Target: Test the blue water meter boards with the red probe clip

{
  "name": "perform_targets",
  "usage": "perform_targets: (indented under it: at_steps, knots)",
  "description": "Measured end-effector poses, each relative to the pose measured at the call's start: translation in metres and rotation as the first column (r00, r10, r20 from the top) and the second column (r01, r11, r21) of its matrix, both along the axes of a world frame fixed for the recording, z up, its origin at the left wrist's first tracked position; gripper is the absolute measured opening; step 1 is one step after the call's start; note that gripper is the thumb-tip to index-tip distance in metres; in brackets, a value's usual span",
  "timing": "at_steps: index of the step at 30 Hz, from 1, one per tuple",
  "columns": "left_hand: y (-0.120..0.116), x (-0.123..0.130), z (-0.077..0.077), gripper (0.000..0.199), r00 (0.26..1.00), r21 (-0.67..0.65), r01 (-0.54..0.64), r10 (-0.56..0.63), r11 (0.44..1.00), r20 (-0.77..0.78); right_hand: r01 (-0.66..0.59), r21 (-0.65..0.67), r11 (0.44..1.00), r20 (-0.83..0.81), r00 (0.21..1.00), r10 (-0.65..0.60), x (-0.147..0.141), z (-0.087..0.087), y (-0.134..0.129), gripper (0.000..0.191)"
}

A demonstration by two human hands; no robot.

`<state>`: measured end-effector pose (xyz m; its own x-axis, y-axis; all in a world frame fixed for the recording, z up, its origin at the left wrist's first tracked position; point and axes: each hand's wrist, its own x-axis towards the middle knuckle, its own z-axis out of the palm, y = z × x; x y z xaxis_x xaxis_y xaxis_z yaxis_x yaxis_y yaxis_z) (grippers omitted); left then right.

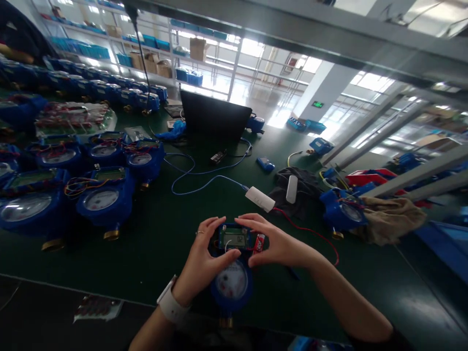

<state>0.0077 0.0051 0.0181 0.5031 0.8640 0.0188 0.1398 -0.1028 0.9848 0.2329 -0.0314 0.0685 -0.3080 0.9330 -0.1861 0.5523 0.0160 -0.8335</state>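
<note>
In front of me on the bench lies a blue water meter (pixel 232 285), its round dial facing up and a brass fitting at its near end. Its top compartment is uncovered and shows a green circuit board with a small LCD display (pixel 236 239). My left hand (pixel 206 256) grips the left side of this compartment, fingertips on its far edge and thumb over the near edge. My right hand (pixel 276 243) closes around the right side, fingers at the far corner. A red battery (pixel 259 243) shows between its thumb and fingers, beside the board.
Several blue water meters (pixel 102 197) with exposed wiring crowd the left side. A black laptop (pixel 215 116) stands at the back. A white adapter box (pixel 260 199) joins a blue cable and a red wire. Dark cloth (pixel 303 207), another meter (pixel 341 210) and a brown rag (pixel 389 219) lie to the right.
</note>
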Motion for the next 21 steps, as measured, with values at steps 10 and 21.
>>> perform_targets:
  at_steps: [10,21]
  knots:
    - [0.003,0.003,0.001,0.047,0.997,0.038,-0.036,0.038,0.999,-0.065,0.779,0.207,0.593,0.320,0.519,-0.793,0.118,-0.021,-0.087,0.043]
    - [0.008,0.010,0.003,0.044,0.992,0.026,-0.065,0.068,0.998,-0.109,0.820,0.030,0.571,0.535,0.469,-0.702,0.149,-0.049,-0.210,0.021]
